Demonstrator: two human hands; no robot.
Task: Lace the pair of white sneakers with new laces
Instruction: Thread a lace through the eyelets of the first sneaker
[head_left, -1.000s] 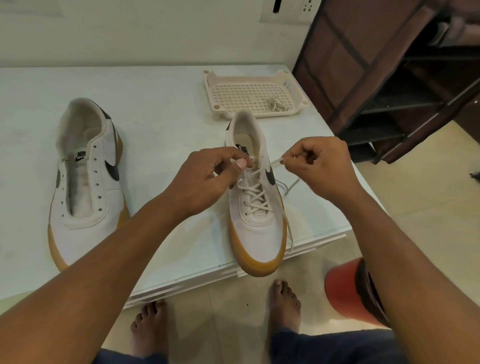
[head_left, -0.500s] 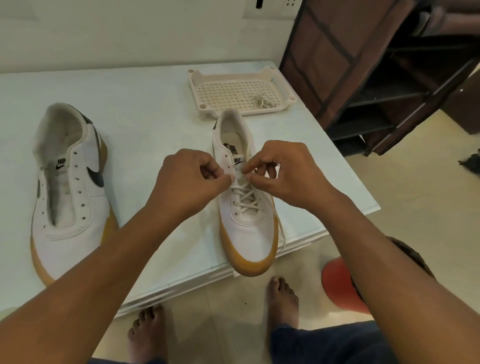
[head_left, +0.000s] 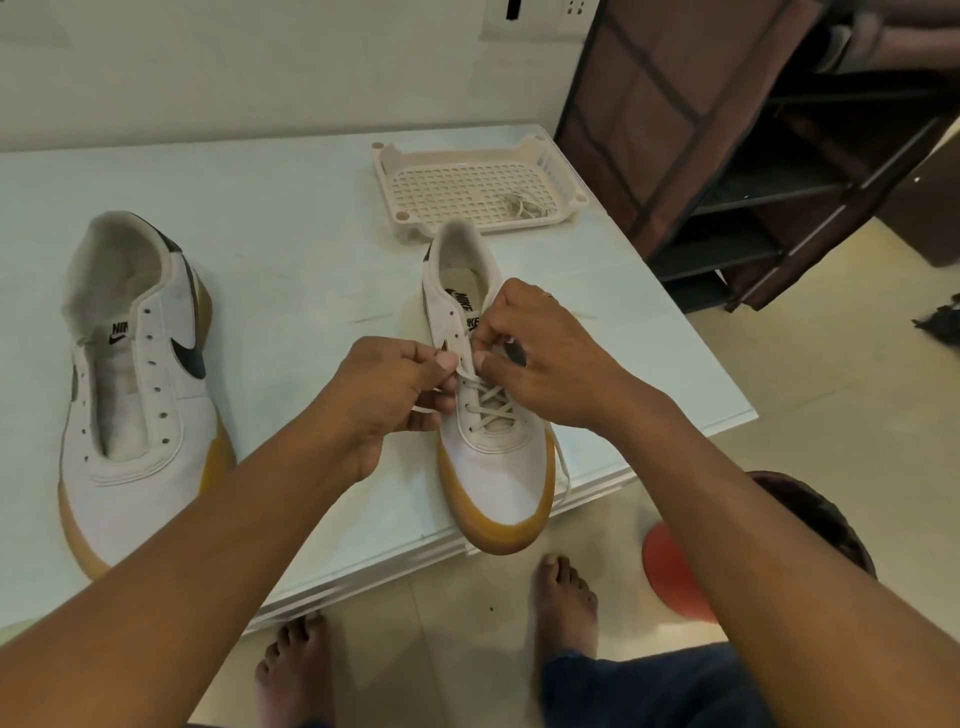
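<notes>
We have the half-laced sneaker (head_left: 493, 467) standing toe toward us at the near edge of the pale surface (head_left: 291, 218), its gum-coloured toe reaching just past the lip, and both hands meet over its eyelets. Our left hand (head_left: 395, 395) is curled, thumb and forefinger pinching the lace (head_left: 488, 402) just above the crossings, with a short length poking out beneath the palm. Our right hand (head_left: 540, 358) is curled too, fingertips closed at the eyelet row beside the tongue. It looks to be pinching the lace there, though the fingers hide the exact spot. The lace is a flat, soft, cream cord, limp and very light. We judge it will flop and twist unless held close to its stiff tip, which is the place to grip for feeding an eyelet. A few crossings lie low on the shoe, and the upper eyelets are open. A loose end trails down the shoe's right side and over the surface edge. The upper looks like smooth white leather or synthetic, firm enough to take a pull, but the shoe may slide on the glossy surface if tugged hard. The unlaced sneaker (head_left: 140, 415) lies well apart to the left, eyelets bare. Behind, a perforated plastic basket (head_left: 385, 166) holds a coiled spare lace (head_left: 522, 205).
</notes>
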